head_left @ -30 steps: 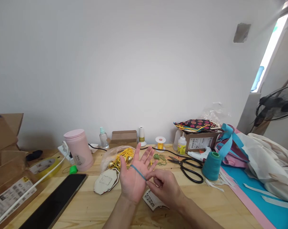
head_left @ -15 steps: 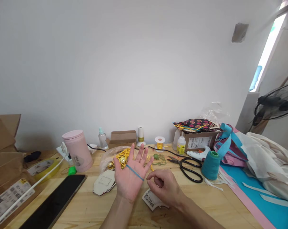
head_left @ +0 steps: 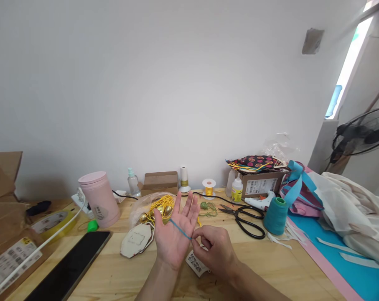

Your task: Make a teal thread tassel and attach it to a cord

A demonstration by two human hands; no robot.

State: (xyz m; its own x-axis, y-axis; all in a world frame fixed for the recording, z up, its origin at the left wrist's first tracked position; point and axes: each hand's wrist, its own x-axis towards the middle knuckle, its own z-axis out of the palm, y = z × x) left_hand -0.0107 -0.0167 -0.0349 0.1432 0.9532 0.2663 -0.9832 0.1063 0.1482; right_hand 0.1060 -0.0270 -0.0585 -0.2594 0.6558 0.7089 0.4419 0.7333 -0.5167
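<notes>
My left hand point(head_left: 176, 236) is held palm up, its fingers stretched out. A strand of teal thread point(head_left: 180, 228) runs across that palm, from the thumb side to the edge below the little finger. Close beside it, my right hand point(head_left: 217, 249) pinches the thread at the palm's outer edge with thumb and forefinger. Under the right hand lies a pale openwork fan-shaped piece point(head_left: 196, 265), partly covered. Left of my left hand sits a pale octagonal piece point(head_left: 133, 241). Behind the fingers, yellow cords with gold bells point(head_left: 159, 209) rest in a clear plastic bag.
Black-handled scissors point(head_left: 247, 219) and a teal thread cone point(head_left: 276, 216) lie to the right. A glue bottle point(head_left: 237, 191) and a yellow thread spool point(head_left: 209, 189) stand at the back. At left are a phone point(head_left: 72, 265), a pink cup point(head_left: 101, 200) and a cardboard box point(head_left: 7, 242).
My right thumb and forefinger have come against the left hand's edge, at the thread. The left hand has shifted slightly right and down.
</notes>
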